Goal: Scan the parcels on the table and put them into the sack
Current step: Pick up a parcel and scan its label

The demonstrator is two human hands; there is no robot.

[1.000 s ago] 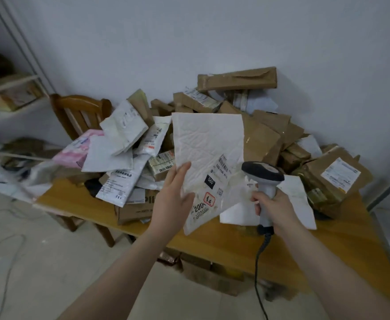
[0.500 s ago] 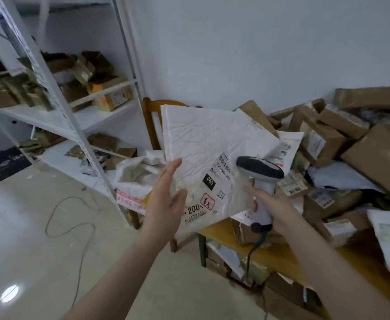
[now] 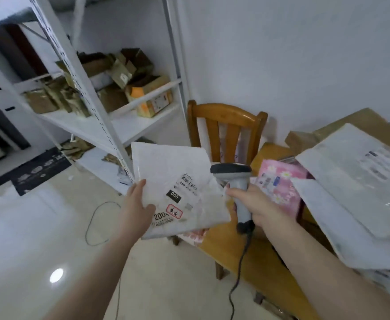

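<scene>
Parcels (image 3: 350,181) crowd wooden table (image 3: 254,262) beside chair (image 3: 226,116), shelving (image 3: 120,125) near white wall (image 3: 304,54).

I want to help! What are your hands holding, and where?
Left hand holds the white parcel by its lower left edge; right hand grips the scanner handle.

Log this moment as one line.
left hand: holds white mailer, label up | right hand: grips scanner beside mailer | table: parcels piled | stage: mailer not yet sacked
</scene>
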